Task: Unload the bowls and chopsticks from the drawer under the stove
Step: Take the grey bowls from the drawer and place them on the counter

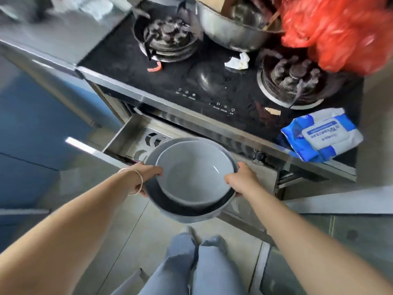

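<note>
**Bowls: nested pair lifted over open drawer, slip risk**

Bowls point(191, 177), small grey one nested in a larger, are held between both hands above the drawer point(136, 133). Left hand point(146, 177) grips the left rim, thumb on top. Right hand point(240, 177) grips the right rim likewise. Risk: inner bowl sits loose, so tilting could slide it out. Stove point(191, 81) edge beyond the hands could catch the far rim.

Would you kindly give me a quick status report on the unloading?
Left hand and right hand grip stacked grey ceramic bowls. Stack held above open steel drawer. Nothing blocking; chopsticks not seen.
</note>
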